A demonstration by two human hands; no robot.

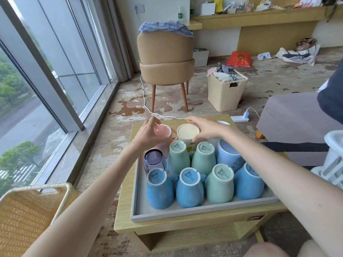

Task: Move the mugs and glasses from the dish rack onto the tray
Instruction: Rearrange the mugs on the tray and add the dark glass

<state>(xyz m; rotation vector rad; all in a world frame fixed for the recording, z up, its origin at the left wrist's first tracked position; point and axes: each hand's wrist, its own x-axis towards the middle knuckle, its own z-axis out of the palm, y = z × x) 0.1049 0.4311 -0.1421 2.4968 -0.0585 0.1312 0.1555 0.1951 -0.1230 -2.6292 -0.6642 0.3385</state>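
A grey tray [185, 213] on a low wooden table holds several upside-down mugs in blue and green, plus a purple glass [155, 161] at its left. At the tray's far end my left hand [148, 133] grips a pink mug [163, 133], fingers curled round its left side. My right hand [203, 129] holds a cream mug [187, 133] from the right, thumb and fingers around its upturned base. A large pale-blue mug [229, 154] stands at the right. The white dish rack [334, 160] shows at the right edge.
The wooden table [126, 210] carries the tray. A wicker basket [27, 210] sits at lower left beside the window. Beyond the table stand a tan chair [165, 58], a woven laundry basket [225, 89], a white cable and power strip [240, 118]. A grey sofa [293, 115] is at right.
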